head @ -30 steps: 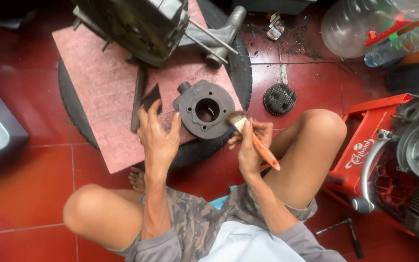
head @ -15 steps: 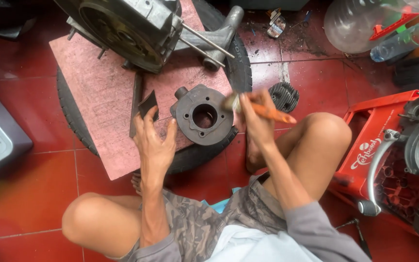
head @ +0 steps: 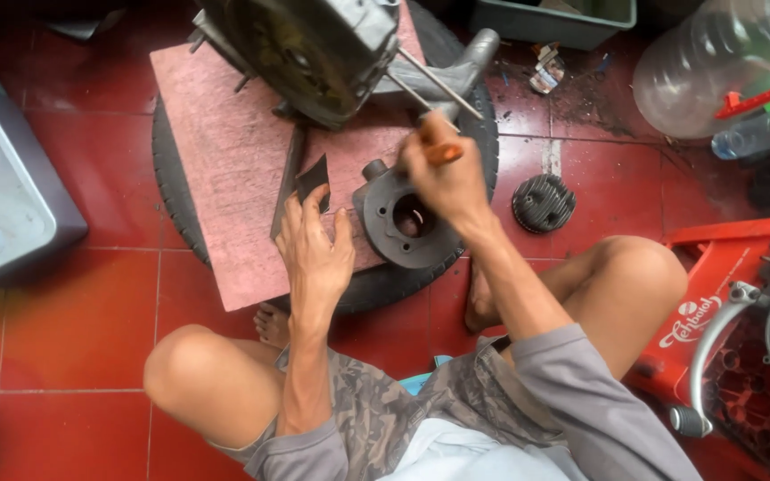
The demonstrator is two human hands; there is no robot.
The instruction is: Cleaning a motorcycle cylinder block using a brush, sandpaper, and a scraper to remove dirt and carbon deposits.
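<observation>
A dark grey engine cylinder (head: 394, 230) with a round bore lies on a pink mat (head: 225, 151) over a black tyre (head: 171, 178). My left hand (head: 314, 245) rests flat on the mat, fingers spread, touching the cylinder's left side. My right hand (head: 443, 174) is closed on an orange-handled brush (head: 443, 153) and hovers over the cylinder's far edge; the bristles are hidden behind the hand. A large engine block (head: 314, 49) stands on the mat just beyond.
A finned cylinder head (head: 544, 203) lies on the red tiled floor to the right. A red crate (head: 715, 294) with engine parts sits at the right, a clear plastic jug (head: 706, 71) at top right, a grey tub (head: 11, 187) at left.
My right hand has carried the brush from the cylinder's right side up and left, over its far edge. The left hand stays by the cylinder. The view has shifted.
</observation>
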